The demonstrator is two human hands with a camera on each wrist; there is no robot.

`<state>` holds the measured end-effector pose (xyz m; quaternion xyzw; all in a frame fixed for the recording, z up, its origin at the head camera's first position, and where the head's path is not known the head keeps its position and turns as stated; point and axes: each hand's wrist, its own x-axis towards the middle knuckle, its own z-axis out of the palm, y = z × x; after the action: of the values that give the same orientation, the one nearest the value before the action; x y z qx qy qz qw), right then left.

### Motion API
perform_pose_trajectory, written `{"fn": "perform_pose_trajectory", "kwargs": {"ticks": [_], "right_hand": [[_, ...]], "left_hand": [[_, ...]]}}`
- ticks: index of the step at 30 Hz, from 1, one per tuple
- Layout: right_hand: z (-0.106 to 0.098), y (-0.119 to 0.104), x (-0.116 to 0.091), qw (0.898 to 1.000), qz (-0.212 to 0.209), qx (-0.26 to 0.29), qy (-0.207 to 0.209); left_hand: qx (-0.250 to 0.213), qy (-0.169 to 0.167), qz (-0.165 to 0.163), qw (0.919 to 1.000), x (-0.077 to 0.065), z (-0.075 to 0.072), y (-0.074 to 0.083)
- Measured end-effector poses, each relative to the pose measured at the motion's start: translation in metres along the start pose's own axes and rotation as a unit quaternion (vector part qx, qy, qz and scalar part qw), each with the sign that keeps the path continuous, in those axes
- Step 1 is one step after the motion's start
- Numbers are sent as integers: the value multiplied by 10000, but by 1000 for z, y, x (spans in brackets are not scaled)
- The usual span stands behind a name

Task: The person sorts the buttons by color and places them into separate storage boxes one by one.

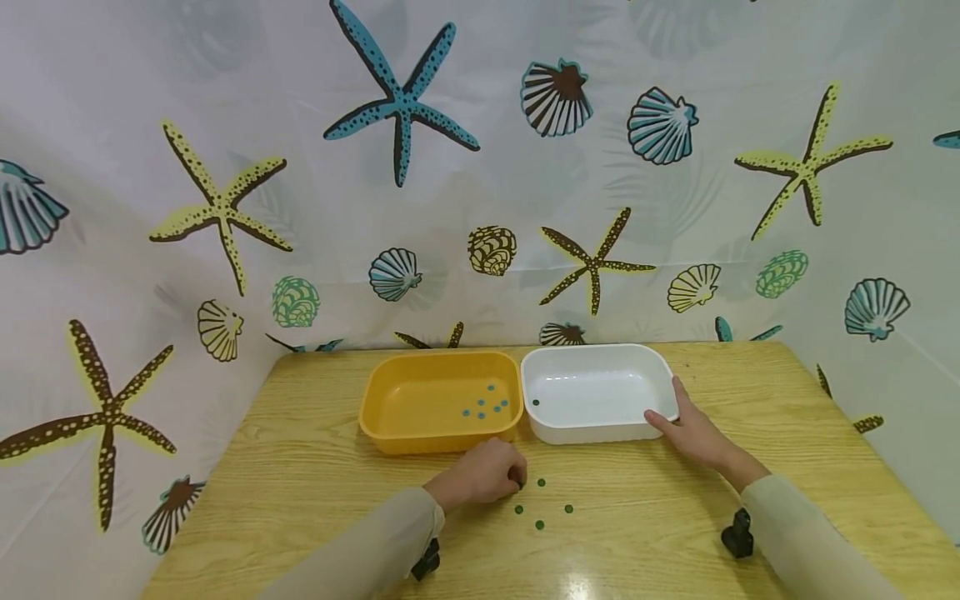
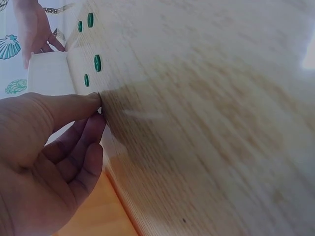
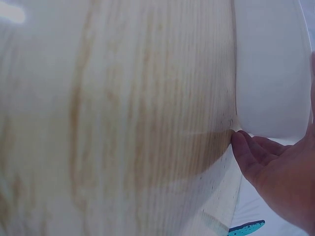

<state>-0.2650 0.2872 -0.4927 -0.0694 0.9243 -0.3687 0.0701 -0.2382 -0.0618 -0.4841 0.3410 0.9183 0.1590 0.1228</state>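
Note:
My left hand is low over the table in front of the yellow tray. Its thumb and forefinger pinch a small green button, mostly covered by the fingertips. Just to the right, several loose green buttons lie on the wood; the left wrist view shows similar green buttons beyond the thumb. My right hand grips the front right corner of the white tray, thumb at the front and fingers along the right side. One green button is inside that tray, near its left wall.
Beside the white tray, on its left, stands the yellow tray with several blue buttons in its right part. Both are near the far edge of the wooden table. A curtain with starfish and shells hangs behind.

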Motion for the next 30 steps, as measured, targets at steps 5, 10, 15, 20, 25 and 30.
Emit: {"fn": "perform_pose_trajectory", "kwargs": {"ticks": [5,10,15,20,25,30], "right_hand": [[0,0,0,10000,-4,33,7],[0,-1,-1,10000,45,4,-18],[0,-3,-1,10000,69,0,-19],[-1,-3,-1,10000,90,-29,-32],[0,-1,0,9999,110,-35,-29],[1,-1,1,9999,137,15,-25]], "left_hand": [[-67,83,-55,9999,0,2,0],[-180,85,-184,9996,-2,2,-1],[-350,141,-250,9990,-3,-2,-1],[-446,301,-163,9984,-3,-8,0],[-547,392,-12,9977,-1,-14,4],[-740,390,149,9964,0,-19,9]]}}
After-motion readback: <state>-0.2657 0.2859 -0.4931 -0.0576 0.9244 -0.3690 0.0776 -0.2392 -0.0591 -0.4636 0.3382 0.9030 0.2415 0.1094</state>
